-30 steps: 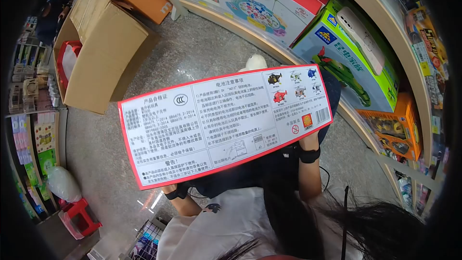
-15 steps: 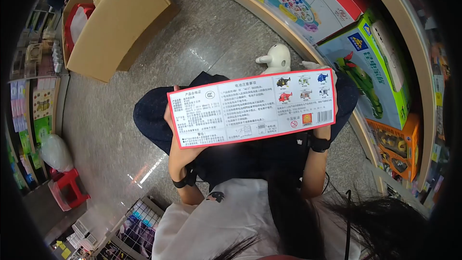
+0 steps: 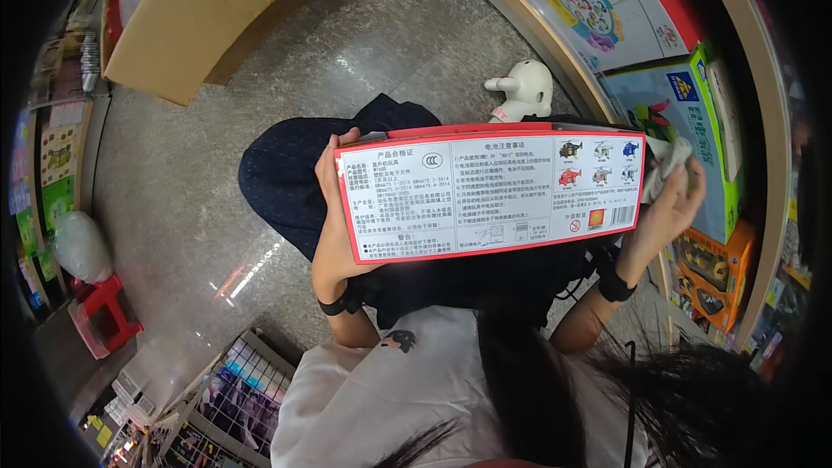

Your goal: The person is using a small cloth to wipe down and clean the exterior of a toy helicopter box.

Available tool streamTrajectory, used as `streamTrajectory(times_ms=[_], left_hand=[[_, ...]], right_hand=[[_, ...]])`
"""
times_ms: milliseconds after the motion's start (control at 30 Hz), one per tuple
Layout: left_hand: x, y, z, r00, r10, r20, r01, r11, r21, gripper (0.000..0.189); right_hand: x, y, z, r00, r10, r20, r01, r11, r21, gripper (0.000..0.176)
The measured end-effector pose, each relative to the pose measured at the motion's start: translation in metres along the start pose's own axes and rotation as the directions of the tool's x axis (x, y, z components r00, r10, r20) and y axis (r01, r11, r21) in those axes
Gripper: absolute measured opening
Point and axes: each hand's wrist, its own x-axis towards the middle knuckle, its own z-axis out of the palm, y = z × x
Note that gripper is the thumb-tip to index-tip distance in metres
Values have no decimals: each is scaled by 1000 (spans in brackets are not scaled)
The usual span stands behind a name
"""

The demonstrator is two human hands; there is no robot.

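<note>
A long white box with a red border point(image 3: 494, 195) lies across my lap, its printed text and small helicopter pictures facing up. My left hand point(image 3: 334, 182) is wrapped round the box's left end, thumb at the top corner. Beyond the right end, my right hand point(image 3: 676, 195) is raised, its fingers closed on a crumpled whitish cloth or tissue point(image 3: 672, 156). Behind the box, on the floor, stands a white rounded object point(image 3: 529, 91) with a short projecting part.
A large cardboard box point(image 3: 199, 13) stands on the floor at upper left. Shelves with boxed toys point(image 3: 693, 121) curve along the right. A red stool point(image 3: 108, 316) with a plastic bag is at left, and a wire basket point(image 3: 238, 390) at lower left.
My right hand has let go of the box's right end and moved out to the right, with the whitish cloth now in view. The box has shifted slightly right in view.
</note>
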Motion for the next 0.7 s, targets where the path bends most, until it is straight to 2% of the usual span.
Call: streamTrajectory(times_ms=[33, 67, 100, 167, 200, 233, 300, 367, 433, 533, 633, 700], left_hand=[[1, -12, -2, 979, -139, -150, 126, 987, -95, 141], [-7, 36, 8, 919, 202, 337, -321, 881, 347, 143], [-5, 38, 10, 916, 199, 348, -318, 890, 327, 143], [2, 36, 10, 849, 304, 431, -408, 897, 171, 134], [5, 37, 14, 811, 360, 461, -446, 891, 89, 129], [3, 45, 19, 807, 363, 465, -442, 894, 70, 129], [-7, 64, 23, 881, 221, 418, -384, 851, 359, 136], [-8, 61, 22, 882, 223, 416, -377, 863, 337, 139], [-8, 60, 20, 880, 223, 420, -373, 872, 317, 142], [-11, 62, 22, 911, 181, 370, -288, 922, 257, 143], [-13, 63, 26, 941, 119, 315, -225, 919, 323, 140], [-15, 59, 27, 948, 78, 309, -155, 960, 232, 134]], right_hand=[[-8, -21, 12, 992, -90, -91, 85, 995, -61, 30], [-15, -39, 22, 966, -187, -176, 166, 977, -131, 30], [-22, -55, 31, 962, -200, -185, 172, 973, -152, 30], [-32, -77, 44, 920, -371, -123, 293, 862, -413, 39], [-35, -79, 45, 908, -408, -97, 332, 840, -429, 34], [-42, -83, 45, 943, -316, -101, 242, 863, -443, 27], [-49, -93, 53, 860, -428, 279, 507, 647, -570, 31], [-69, -105, 83, 800, -360, 480, 576, 683, -449, 35], [-93, -93, 103, 714, -288, 637, 555, 788, -266, 38], [-124, -86, 128, 723, -300, 623, 550, 796, -254, 36], [-137, -92, 145, 702, -279, 655, 570, 771, -283, 35], [-146, -96, 161, 655, -343, 673, 627, 744, -231, 32]])
